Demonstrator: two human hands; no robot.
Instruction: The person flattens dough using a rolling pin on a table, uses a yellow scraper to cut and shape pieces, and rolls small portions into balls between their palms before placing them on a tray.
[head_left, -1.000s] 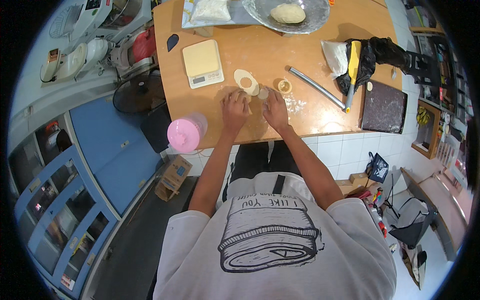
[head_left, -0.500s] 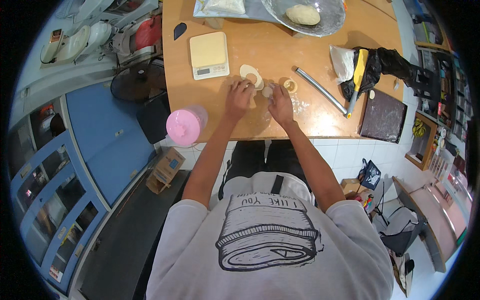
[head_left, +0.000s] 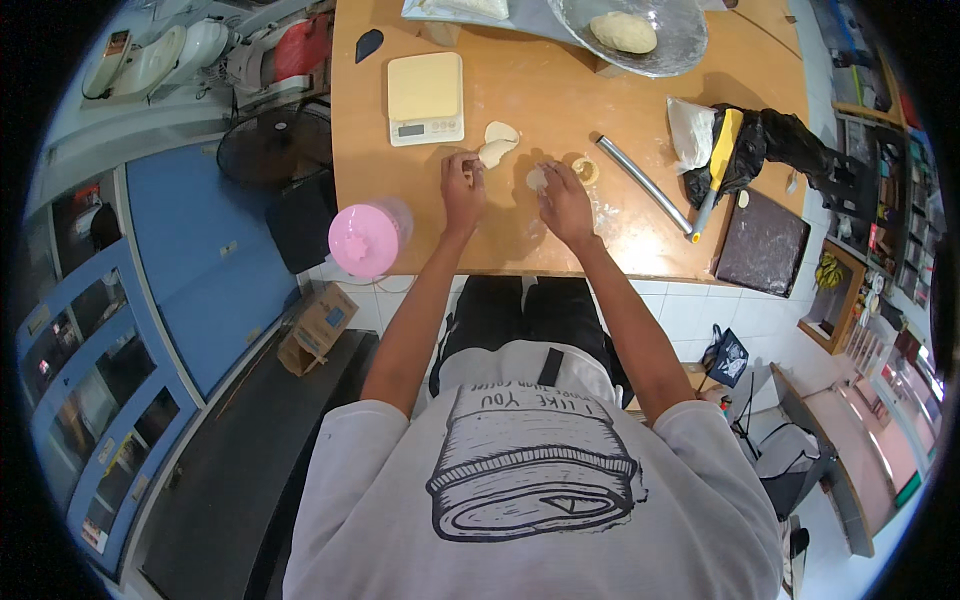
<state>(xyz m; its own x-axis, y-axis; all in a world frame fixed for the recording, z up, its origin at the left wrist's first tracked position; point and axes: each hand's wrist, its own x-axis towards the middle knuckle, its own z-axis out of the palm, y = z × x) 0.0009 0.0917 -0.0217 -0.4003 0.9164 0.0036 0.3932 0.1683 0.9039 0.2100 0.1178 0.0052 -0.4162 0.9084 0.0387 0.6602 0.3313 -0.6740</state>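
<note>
On the wooden table, my left hand point(head_left: 462, 188) has its fingers curled on a thin, folded dough scrap point(head_left: 501, 140). My right hand point(head_left: 564, 200) pinches a small pale dough round point(head_left: 536, 180), just left of a small round fluted ring point(head_left: 585, 171), perhaps a mould or pastry shell; I cannot tell which. A cream kitchen scale point(head_left: 425, 90) sits beyond my left hand. A pink lidded container point(head_left: 362, 238) stands nearer me on the left. To the right, a metal rod point(head_left: 645, 185) lies diagonally.
At the back are a metal bowl point(head_left: 680, 45) with a dough ball and a light blue tray point(head_left: 540, 22). A yellow-handled scraper point(head_left: 722, 150) rests by a white bag point(head_left: 690, 130) and black plastic point(head_left: 770, 135), with a dark baking pan point(head_left: 762, 245) at the right.
The flat dough with a scalloped hole now appears folded over. My left hand has shifted left and my hands are farther apart; the view has shifted slightly.
</note>
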